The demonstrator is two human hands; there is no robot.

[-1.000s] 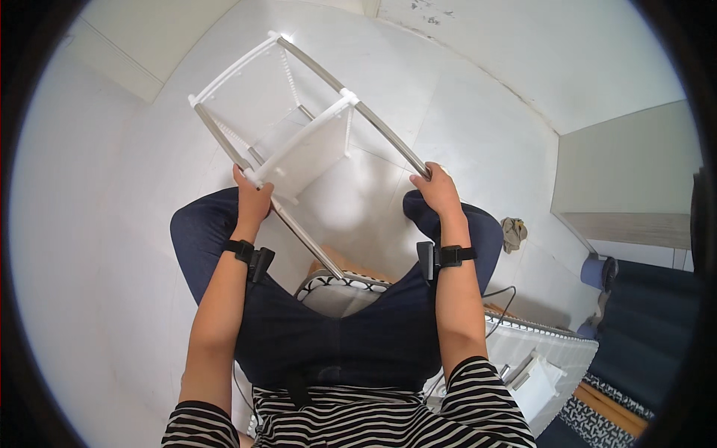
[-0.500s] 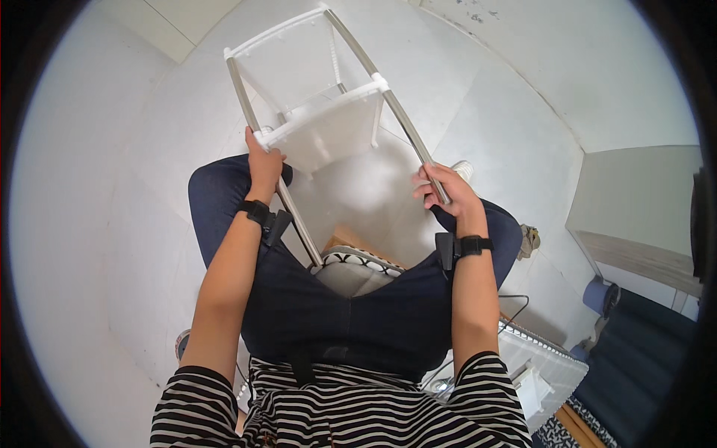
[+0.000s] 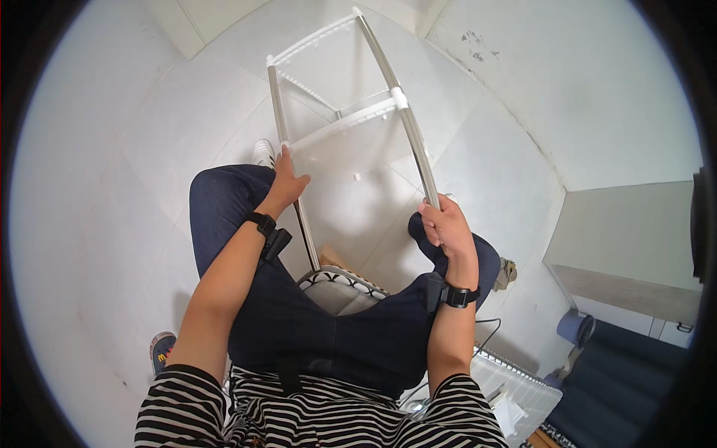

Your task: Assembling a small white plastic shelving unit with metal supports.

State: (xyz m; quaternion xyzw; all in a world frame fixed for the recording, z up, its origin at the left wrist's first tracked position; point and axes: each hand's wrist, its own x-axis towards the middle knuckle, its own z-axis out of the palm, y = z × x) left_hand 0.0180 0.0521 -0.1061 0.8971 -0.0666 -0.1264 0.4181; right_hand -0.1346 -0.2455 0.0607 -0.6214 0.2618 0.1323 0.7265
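A partly assembled shelf rack [image 3: 345, 123] with white translucent shelves and shiny metal tubes tilts away from me between my knees. My left hand [image 3: 285, 185] grips its left tube just below the white corner joint, thumb pointing inward. From there the left metal tube [image 3: 307, 237] runs down to the seat edge between my thighs. My right hand [image 3: 446, 224] is closed round the lower end of the right metal tube [image 3: 418, 153], thumb along it; the tube's tip is hidden in the fingers. Both wrists wear black straps with small dark devices.
The patterned seat edge [image 3: 340, 280] shows between my thighs, a piece of brown cardboard [image 3: 334, 256] behind it. A white quilted-looking surface [image 3: 519, 388] and a dark mat [image 3: 627, 366] lie at lower right. A cabinet [image 3: 624, 231] stands right. A dark shoe [image 3: 161, 351] is at lower left.
The rack's upper part has shifted right in the view. My right hand has gone from loosely spread fingers to a closed grip on the right tube. The left hand keeps its hold.
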